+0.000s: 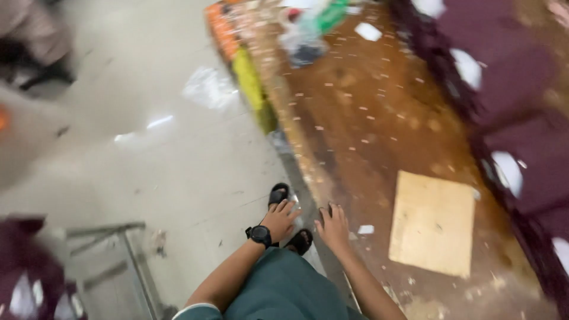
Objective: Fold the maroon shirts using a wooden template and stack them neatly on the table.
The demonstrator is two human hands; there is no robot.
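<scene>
- Nearest the camera, a dark green garment [284, 290] covers the person's body at the bottom edge, with both bare forearms reaching forward from it.
- To the near left stands a grey metal frame [127, 261] on the pale floor [178, 166], with blurred maroon fabric [24, 272] beside it.
- The left hand [280, 219] is open, fingers spread and holding nothing; a black wristwatch [259, 235] sits on its wrist. It hangs over the floor just beside the near edge of the worn brown wooden table [367, 118].
- The right hand [333, 227] is also open and empty, fingers spread, at or just over that near table edge; contact cannot be told.
- Below the hands, two black sandals [279, 193] show on the floor.
- A small white paper scrap [365, 229] lies just right of the right hand.
- Further right on the table lies a flat square of pale cardboard [432, 222].
- Dark maroon cloth with white patches [510, 118] runs along the right side.
- Far along the table's left edge are yellow and orange strips [249, 77], and blurred plastic bags [308, 29] at the far end.
</scene>
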